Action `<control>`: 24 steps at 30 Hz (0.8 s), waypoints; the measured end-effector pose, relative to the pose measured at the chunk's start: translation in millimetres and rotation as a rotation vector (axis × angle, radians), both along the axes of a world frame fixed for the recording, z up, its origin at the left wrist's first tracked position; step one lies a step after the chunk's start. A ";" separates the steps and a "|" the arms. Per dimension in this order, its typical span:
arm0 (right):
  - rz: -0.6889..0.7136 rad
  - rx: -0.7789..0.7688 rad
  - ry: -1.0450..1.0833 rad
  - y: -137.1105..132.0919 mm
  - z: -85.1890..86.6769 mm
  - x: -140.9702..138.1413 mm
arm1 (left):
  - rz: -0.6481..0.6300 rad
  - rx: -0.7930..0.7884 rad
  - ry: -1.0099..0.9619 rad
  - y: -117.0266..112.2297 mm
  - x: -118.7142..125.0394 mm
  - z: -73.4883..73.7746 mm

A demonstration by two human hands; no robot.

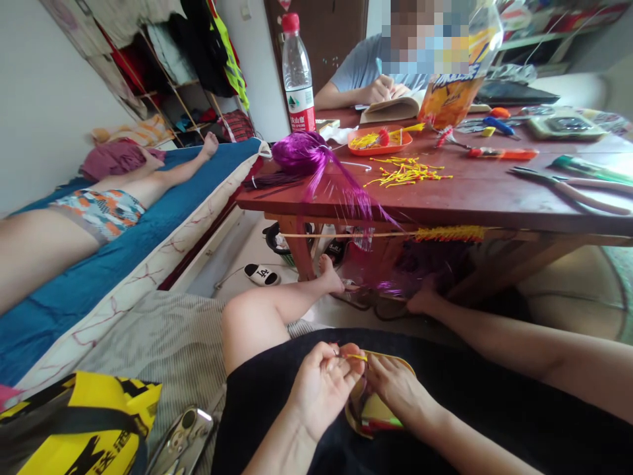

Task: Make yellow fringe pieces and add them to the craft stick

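My left hand (321, 386) is turned palm up above my lap, its fingers pinching a thin yellow strip (356, 357). Beside it, the fingertips of my right hand (395, 386) close on the strip's other end, palm down. Under both hands a yellow-rimmed tray or tin (378, 409) rests on my dark clothing, partly covered by the right hand. Something with green and red on it lies in this container, too hidden to name. On the table is a pile of similar yellow pieces with small red tips (408, 173).
The red-brown table (316, 198) holds purple tinsel strands (301, 155), an orange dish (380, 142), a water bottle (298, 79), an orange drink bottle (455, 92) and pliers (568, 188). A person writes opposite (380, 92); another lies on the blue bed (198, 191). Locking pliers (182, 439) lie at left.
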State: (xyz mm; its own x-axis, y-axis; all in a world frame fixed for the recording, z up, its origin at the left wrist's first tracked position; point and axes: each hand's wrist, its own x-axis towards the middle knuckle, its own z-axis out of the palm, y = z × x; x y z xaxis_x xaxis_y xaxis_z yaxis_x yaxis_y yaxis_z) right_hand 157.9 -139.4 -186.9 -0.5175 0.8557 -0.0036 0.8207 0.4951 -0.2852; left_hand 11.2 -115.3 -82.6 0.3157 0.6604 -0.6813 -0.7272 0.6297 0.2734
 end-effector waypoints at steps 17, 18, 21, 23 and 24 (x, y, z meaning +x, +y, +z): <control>-0.699 -0.656 1.351 -24.6 91.8 35.7 | -0.253 0.107 0.113 -21.8 19.9 -7.4; -0.708 -0.643 1.439 -22.9 94.0 24.9 | -0.271 0.125 0.124 -24.1 21.3 -7.1; -0.630 -0.652 1.618 -21.1 92.5 6.1 | -0.305 0.149 0.140 -30.2 24.1 -5.7; -0.594 -0.664 1.686 -22.6 89.3 3.2 | -0.326 0.163 0.134 -32.5 24.9 -5.3; -0.604 -0.668 1.707 -23.6 88.1 3.1 | -0.341 0.180 0.125 -33.1 25.0 -5.2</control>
